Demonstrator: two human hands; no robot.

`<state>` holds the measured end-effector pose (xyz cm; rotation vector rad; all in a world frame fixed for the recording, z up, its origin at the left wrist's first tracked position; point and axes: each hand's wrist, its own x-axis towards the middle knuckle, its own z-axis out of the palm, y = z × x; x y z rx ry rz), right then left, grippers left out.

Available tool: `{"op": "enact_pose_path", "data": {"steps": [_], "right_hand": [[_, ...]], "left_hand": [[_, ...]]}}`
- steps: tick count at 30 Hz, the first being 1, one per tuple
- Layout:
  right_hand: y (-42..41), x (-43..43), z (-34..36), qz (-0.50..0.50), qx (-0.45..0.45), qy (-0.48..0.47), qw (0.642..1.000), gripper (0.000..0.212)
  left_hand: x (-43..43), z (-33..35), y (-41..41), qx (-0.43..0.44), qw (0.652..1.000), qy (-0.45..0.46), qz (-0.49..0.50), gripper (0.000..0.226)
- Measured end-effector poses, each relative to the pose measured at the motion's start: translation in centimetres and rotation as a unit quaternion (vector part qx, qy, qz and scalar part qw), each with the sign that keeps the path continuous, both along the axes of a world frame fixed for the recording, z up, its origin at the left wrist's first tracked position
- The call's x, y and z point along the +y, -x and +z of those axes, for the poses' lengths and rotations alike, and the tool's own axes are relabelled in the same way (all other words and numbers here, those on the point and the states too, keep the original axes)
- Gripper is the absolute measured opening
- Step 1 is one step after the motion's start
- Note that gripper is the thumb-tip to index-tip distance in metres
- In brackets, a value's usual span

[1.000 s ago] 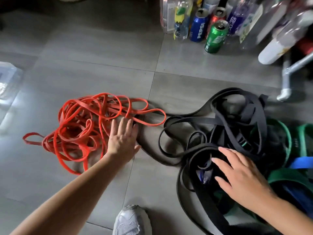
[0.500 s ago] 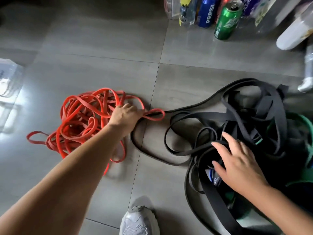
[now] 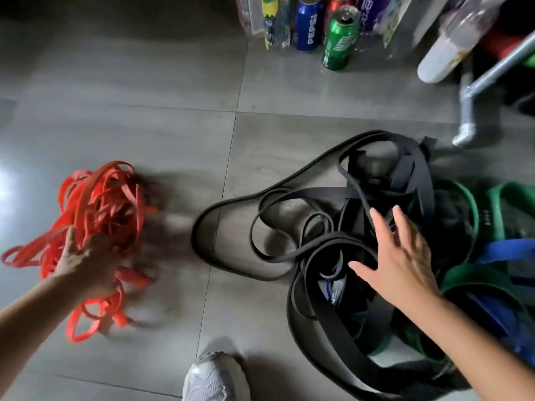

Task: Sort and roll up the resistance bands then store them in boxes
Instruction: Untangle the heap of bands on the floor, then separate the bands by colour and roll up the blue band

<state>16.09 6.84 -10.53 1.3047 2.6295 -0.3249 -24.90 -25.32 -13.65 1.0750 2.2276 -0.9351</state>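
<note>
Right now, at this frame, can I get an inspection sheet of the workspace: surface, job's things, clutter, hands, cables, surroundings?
Surface: grey tiled floor, glare at the left edge.
Job's things: red bands in a tangled pile at left; black bands tangled at right with green bands and a blue band; no box seen.
Clutter: Pepsi can, green can and bottles at the far edge.
Hands: left hand on the red pile, blurred, grip unclear; right hand open, fingers spread on the black bands.
Cables: nothing seen.
Surroundings: white shoe nearest; white pipe frame far right.
</note>
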Motion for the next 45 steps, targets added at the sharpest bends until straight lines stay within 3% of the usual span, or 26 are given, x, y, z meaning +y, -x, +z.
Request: {"op": "enact_pose_path", "data": {"steps": [2,6,8,10,12,13,15,17,19,21,23,25,27,28,29,32,36,39,41,43,45], "right_hand": [[0.5,0.4,-0.2,-0.021,-0.051,0.068,0.996,0.111],[1.6,0.1,-1.2,0.016,-0.108,0.040,0.993,0.096],[1.9,0.4,-1.3,0.000,-0.113,0.056,0.992,0.095],[1.8,1.0,-1.0,-0.013,-0.143,0.092,0.985,0.104],[1.6,1.3,-0.7,0.006,-0.176,0.104,0.979,0.109],[1.6,1.3,-0.6,0.020,-0.182,0.096,0.978,0.106],[1.4,1.2,-0.8,0.035,-0.163,0.049,0.985,0.084],[1.2,1.4,-0.9,0.048,-0.114,-0.004,0.992,0.053],[0.9,1.0,-0.8,0.049,-0.085,-0.021,0.995,0.041],[0.6,0.7,-1.0,0.031,-0.017,-0.018,0.999,0.037],[0.8,0.4,0.1,-0.007,0.026,0.014,1.000,0.030],[1.9,0.0,1.5,-0.029,0.048,0.043,0.998,0.033],[4.1,-1.3,3.4,-0.020,0.104,0.063,0.992,0.034],[5.4,-2.3,4.6,-0.001,0.141,0.068,0.988,0.032],[6.7,-3.6,5.4,0.021,0.183,0.072,0.980,0.031],[9.0,-6.8,6.4,0.114,0.212,0.114,0.964,0.036],[8.2,-7.4,5.5,0.177,0.124,0.267,0.939,0.051],[7.0,-7.0,4.6,0.181,0.120,0.324,0.921,0.058],[5.7,-6.1,3.9,0.123,0.196,0.298,0.926,0.052],[3.4,-4.0,3.0,0.014,0.266,0.221,0.938,0.041],[0.6,-1.3,2.6,-0.041,0.208,0.105,0.972,0.042]], "left_hand": [[3.9,2.5,-5.2,-0.028,0.998,0.031,-0.053,0.099],[9.7,1.6,-12.1,-0.070,0.997,-0.038,-0.001,0.096],[12.2,1.4,-14.7,-0.032,0.981,-0.189,0.003,0.073],[14.2,1.5,-17.0,-0.060,0.943,-0.326,-0.013,0.063],[15.2,0.7,-18.7,-0.127,0.948,-0.289,-0.034,0.086],[15.6,0.1,-19.3,-0.135,0.966,-0.212,-0.065,0.100],[15.8,-0.7,-20.0,-0.130,0.972,-0.141,-0.139,0.106],[15.9,-1.3,-20.5,-0.123,0.960,-0.206,-0.145,0.067],[16.3,-0.8,-20.4,-0.162,0.952,-0.249,-0.070,0.030],[16.1,-1.0,-20.2,-0.221,0.930,-0.292,0.024,0.024],[16.1,-0.1,-20.1,-0.262,0.864,-0.393,0.174,0.023],[16.0,1.7,-19.9,-0.294,0.738,-0.497,0.350,0.030],[15.9,4.2,-20.1,-0.431,0.558,-0.484,0.518,0.053],[15.9,5.2,-20.4,-0.502,0.489,-0.457,0.547,0.068],[16.1,6.2,-20.7,-0.549,0.465,-0.434,0.542,0.081],[16.8,8.4,-20.3,-0.558,0.508,-0.414,0.509,0.083],[16.8,8.1,-19.1,-0.518,0.613,-0.338,0.492,0.048],[16.9,5.8,-19.9,-0.450,0.691,-0.308,0.474,0.048],[17.1,4.0,-20.4,-0.366,0.759,-0.321,0.432,0.041],[17.2,2.9,-20.3,-0.270,0.837,-0.293,0.375,0.054],[17.0,2.8,-19.9,-0.184,0.880,-0.267,0.348,0.068]]}}
